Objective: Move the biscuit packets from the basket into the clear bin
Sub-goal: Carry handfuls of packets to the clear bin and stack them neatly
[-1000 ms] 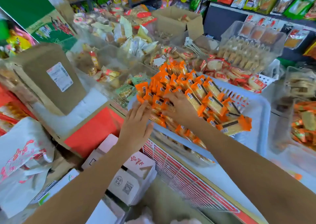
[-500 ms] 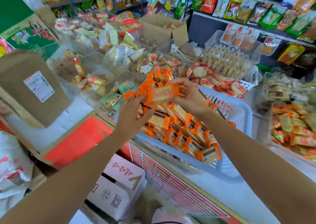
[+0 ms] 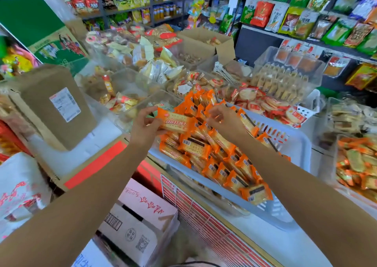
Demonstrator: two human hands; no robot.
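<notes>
A pale plastic basket [image 3: 296, 144] on the counter holds a heap of orange biscuit packets [image 3: 206, 148]. My left hand [image 3: 145, 129] grips one orange packet [image 3: 176, 122] by its left end and holds it level above the basket's left edge. Just right of that packet, my right hand [image 3: 226, 121] hovers over the heap with loosely curled fingers and nothing in it. A clear bin [image 3: 152, 97] stands directly behind my left hand, with a few green packets showing inside.
A brown cardboard box [image 3: 57, 107] with a white label stands at the left. More clear bins of snacks [image 3: 285, 83] fill the counter behind, and another bin of orange packets [image 3: 357, 164] sits at the right. White cartons [image 3: 142, 215] lie below the counter.
The lifted packet passed from my right hand to my left and moved left toward the clear bin. My right hand let go and stays over the heap.
</notes>
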